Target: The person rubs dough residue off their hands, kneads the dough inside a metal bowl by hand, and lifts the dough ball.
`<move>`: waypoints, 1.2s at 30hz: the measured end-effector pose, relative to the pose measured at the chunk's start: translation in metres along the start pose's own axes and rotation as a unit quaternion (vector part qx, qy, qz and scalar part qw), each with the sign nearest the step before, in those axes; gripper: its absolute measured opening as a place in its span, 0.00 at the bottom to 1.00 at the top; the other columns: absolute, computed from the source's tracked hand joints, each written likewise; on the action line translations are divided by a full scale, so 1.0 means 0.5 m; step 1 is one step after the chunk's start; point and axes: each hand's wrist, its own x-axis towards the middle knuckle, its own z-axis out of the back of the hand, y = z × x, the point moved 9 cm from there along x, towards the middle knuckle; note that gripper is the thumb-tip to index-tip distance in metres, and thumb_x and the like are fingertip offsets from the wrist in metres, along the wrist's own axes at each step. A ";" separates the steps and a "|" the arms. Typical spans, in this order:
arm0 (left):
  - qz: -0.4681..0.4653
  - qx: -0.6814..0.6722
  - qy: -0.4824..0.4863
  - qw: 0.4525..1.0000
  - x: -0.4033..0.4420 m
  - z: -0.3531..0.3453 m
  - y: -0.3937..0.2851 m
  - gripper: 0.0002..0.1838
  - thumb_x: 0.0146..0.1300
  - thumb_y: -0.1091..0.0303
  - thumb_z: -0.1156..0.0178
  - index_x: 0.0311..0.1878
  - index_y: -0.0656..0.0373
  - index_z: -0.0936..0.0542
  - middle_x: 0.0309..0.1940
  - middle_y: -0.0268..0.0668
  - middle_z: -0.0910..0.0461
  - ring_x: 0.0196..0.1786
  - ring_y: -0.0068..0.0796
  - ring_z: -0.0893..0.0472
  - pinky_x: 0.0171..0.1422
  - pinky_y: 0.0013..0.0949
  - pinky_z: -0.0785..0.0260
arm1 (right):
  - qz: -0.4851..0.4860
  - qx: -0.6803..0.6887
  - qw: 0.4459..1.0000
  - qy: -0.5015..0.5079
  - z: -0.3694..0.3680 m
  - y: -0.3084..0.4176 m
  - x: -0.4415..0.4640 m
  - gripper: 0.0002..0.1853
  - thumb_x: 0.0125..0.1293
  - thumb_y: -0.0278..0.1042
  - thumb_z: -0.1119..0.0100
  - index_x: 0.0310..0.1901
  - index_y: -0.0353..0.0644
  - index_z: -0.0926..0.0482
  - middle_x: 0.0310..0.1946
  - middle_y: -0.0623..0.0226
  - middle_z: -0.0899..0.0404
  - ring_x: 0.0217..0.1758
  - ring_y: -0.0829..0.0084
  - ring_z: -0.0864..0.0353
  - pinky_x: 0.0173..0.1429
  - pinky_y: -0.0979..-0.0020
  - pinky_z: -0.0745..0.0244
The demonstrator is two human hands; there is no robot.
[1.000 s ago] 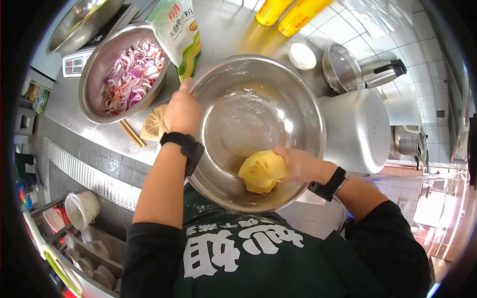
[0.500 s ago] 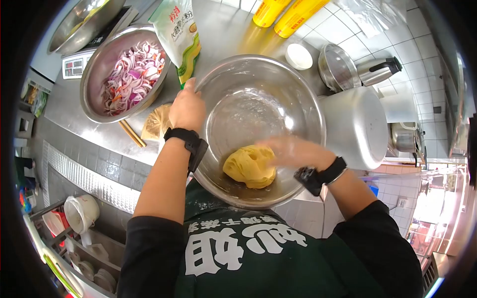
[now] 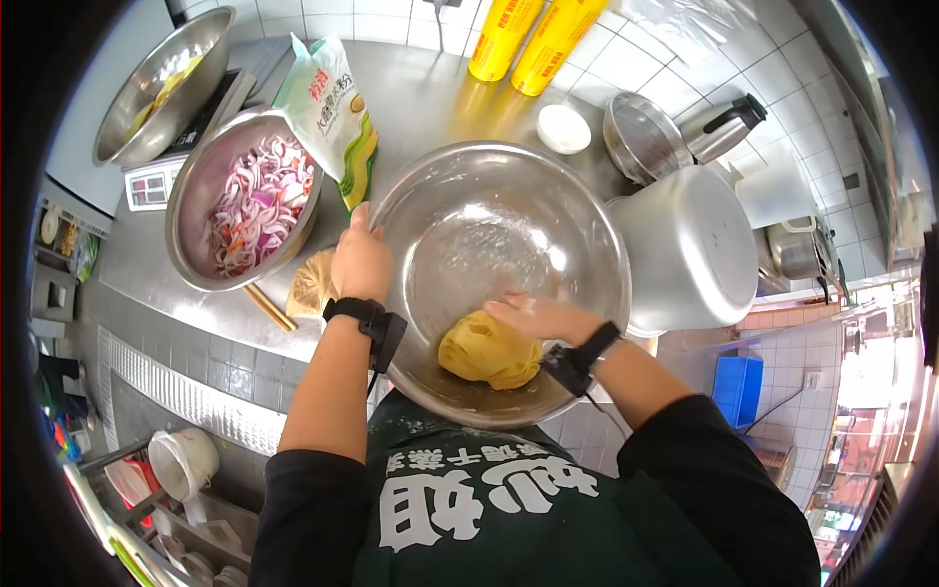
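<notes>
A large steel bowl stands in front of me with a lump of yellow dough low inside it. Its left rim is gripped by my left hand, fingers wrapped over the edge. My right hand lies on the upper right of the dough, fingers stretched out and not closed round it. Whitish residue marks the inner wall of the bowl. Just beyond my left hand a green and white flour bag leans beside the rim.
At the left are a bowl of sliced onions, a scale and another steel bowl. A large pot stands right of the mixing bowl. Beyond are a white bowl, yellow boxes and a kettle.
My right hand has gone from gripping the dough's right side to lying on top. The dough has shifted slightly left and looks rounder. My left hand stays on the rim; the view has shifted.
</notes>
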 end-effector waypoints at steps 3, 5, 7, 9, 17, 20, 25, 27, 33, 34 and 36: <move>0.002 0.000 -0.003 1.000 -0.007 0.000 0.006 0.24 0.66 0.65 0.48 0.65 0.56 0.33 0.47 0.58 0.22 0.51 0.56 0.22 0.55 0.50 0.31 | 0.116 -0.074 0.986 -0.098 -0.018 0.001 -0.048 0.26 0.69 0.53 0.54 0.53 0.37 0.23 0.58 0.47 0.27 0.67 0.50 0.36 0.69 0.59 0.40; -0.006 0.004 -0.007 1.000 -0.002 -0.004 0.002 0.24 0.66 0.65 0.48 0.65 0.55 0.33 0.47 0.57 0.22 0.51 0.56 0.22 0.55 0.49 0.30 | 0.140 -0.153 0.959 -0.194 -0.047 0.032 -0.067 0.23 0.67 0.50 0.50 0.48 0.36 0.21 0.56 0.49 0.26 0.66 0.51 0.34 0.67 0.60 0.37; -0.012 0.017 -0.009 1.000 0.002 -0.008 0.002 0.24 0.66 0.65 0.48 0.65 0.52 0.33 0.47 0.55 0.22 0.50 0.54 0.22 0.53 0.49 0.29 | 0.139 -0.142 0.974 -0.107 -0.065 0.022 -0.019 0.22 0.65 0.48 0.46 0.48 0.35 0.22 0.54 0.50 0.25 0.63 0.52 0.31 0.64 0.62 0.35; -0.019 0.014 0.004 1.000 0.000 -0.010 0.004 0.24 0.66 0.64 0.47 0.66 0.52 0.34 0.47 0.56 0.21 0.50 0.56 0.22 0.54 0.50 0.30 | 0.124 -0.079 0.989 -0.035 -0.055 0.011 -0.002 0.23 0.63 0.48 0.44 0.49 0.35 0.23 0.54 0.50 0.24 0.61 0.53 0.29 0.63 0.64 0.33; -0.028 -0.029 0.051 0.998 -0.013 -0.009 0.014 0.27 0.67 0.61 0.48 0.68 0.49 0.37 0.47 0.58 0.21 0.51 0.59 0.23 0.55 0.50 0.31 | -0.244 0.358 0.895 0.108 -0.052 -0.071 -0.116 0.35 0.61 0.61 0.42 0.57 0.34 0.25 0.50 0.49 0.22 0.46 0.64 0.18 0.46 0.66 0.22; -0.050 -0.023 0.042 0.998 -0.005 -0.005 0.017 0.26 0.67 0.62 0.47 0.68 0.49 0.37 0.45 0.59 0.21 0.50 0.60 0.23 0.54 0.51 0.31 | -0.258 0.416 0.868 0.084 -0.074 -0.067 -0.073 0.36 0.59 0.60 0.37 0.54 0.30 0.26 0.41 0.51 0.20 0.35 0.67 0.18 0.33 0.68 0.22; -0.043 -0.031 0.077 0.996 -0.012 -0.017 0.015 0.26 0.67 0.62 0.47 0.68 0.50 0.37 0.44 0.60 0.21 0.49 0.61 0.22 0.53 0.51 0.31 | -0.015 0.217 0.942 -0.254 0.064 0.043 0.072 0.30 0.59 0.54 0.35 0.41 0.29 0.29 0.31 0.54 0.22 0.30 0.63 0.19 0.32 0.65 0.23; -0.048 -0.038 0.074 0.995 -0.008 -0.017 0.005 0.26 0.67 0.61 0.47 0.68 0.50 0.37 0.44 0.59 0.21 0.49 0.61 0.22 0.53 0.50 0.31 | 0.042 0.043 0.928 -0.367 0.058 0.056 0.147 0.29 0.60 0.52 0.36 0.42 0.29 0.29 0.32 0.49 0.22 0.33 0.56 0.19 0.37 0.62 0.23; -0.040 -0.044 0.075 0.995 -0.013 -0.015 0.004 0.26 0.68 0.62 0.48 0.68 0.53 0.37 0.45 0.60 0.21 0.50 0.61 0.23 0.53 0.50 0.31 | 0.036 0.105 0.959 -0.259 0.053 0.033 0.247 0.25 0.63 0.53 0.41 0.43 0.32 0.26 0.32 0.55 0.21 0.35 0.59 0.20 0.42 0.61 0.23; -0.042 -0.051 0.073 0.995 -0.011 -0.014 0.001 0.26 0.68 0.62 0.48 0.68 0.53 0.38 0.45 0.60 0.21 0.50 0.61 0.23 0.53 0.50 0.31 | -0.008 0.248 0.958 -0.147 0.057 0.009 0.243 0.26 0.64 0.54 0.42 0.47 0.35 0.25 0.33 0.59 0.21 0.35 0.64 0.20 0.41 0.63 0.24; -0.031 -0.068 0.072 0.995 -0.020 -0.014 0.011 0.26 0.67 0.63 0.48 0.68 0.54 0.38 0.45 0.61 0.22 0.50 0.61 0.23 0.53 0.50 0.31 | -0.035 0.385 0.920 -0.061 0.105 -0.003 0.177 0.27 0.66 0.57 0.44 0.49 0.36 0.24 0.32 0.65 0.22 0.36 0.73 0.21 0.41 0.65 0.24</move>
